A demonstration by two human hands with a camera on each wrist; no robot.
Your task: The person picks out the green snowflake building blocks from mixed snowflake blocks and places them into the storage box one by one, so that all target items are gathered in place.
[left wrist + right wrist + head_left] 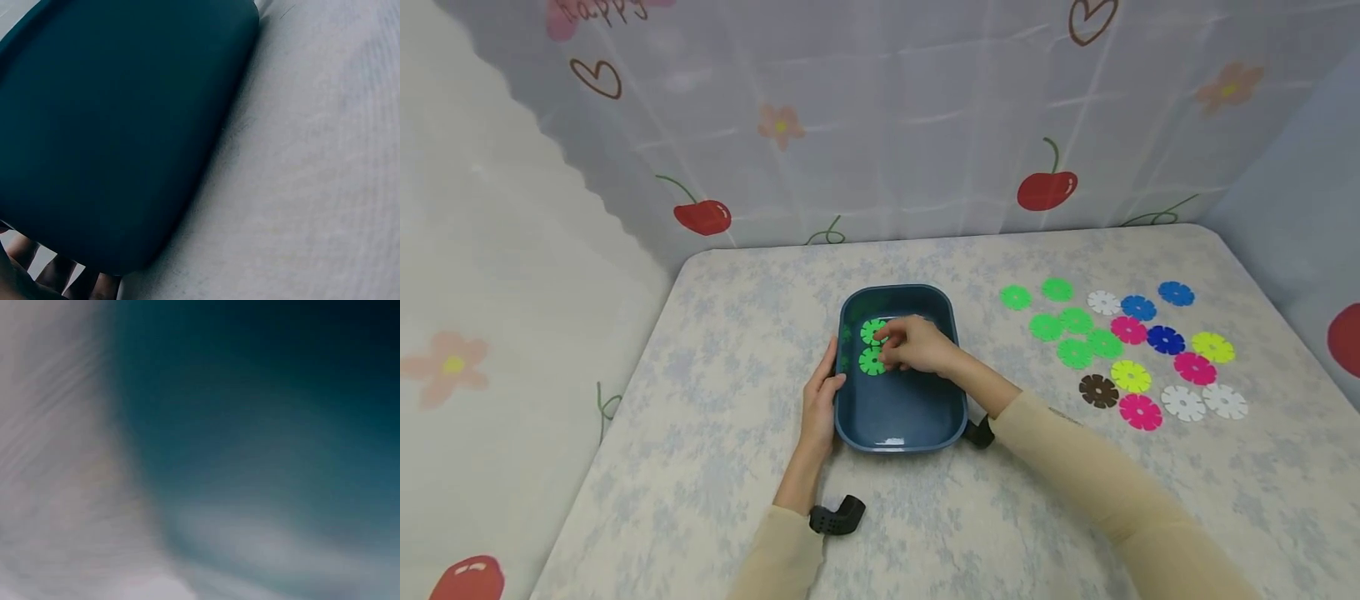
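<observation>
A dark blue-teal tray (898, 417) stands on the table, with two green notched discs (870, 367) lying inside near its left wall. My left hand (817, 404) holds the tray's left side, its thumb at the rim and its fingers along the outer wall. The left wrist view shows fingers (56, 272) against the tray's wall (119, 125). Over the tray's middle, my right hand (917, 343) has bent fingers, with fingertips at the right edges of the green discs. Whether it pinches a disc is unclear. The right wrist view shows only the blurred tray (250, 456).
Right of the tray lie several loose notched discs: green discs (1077, 320), white discs (1183, 403), pink discs (1140, 412), blue discs (1166, 340), yellow discs (1131, 377) and a brown disc (1098, 391). A printed curtain (880, 125) hangs behind the table (722, 333).
</observation>
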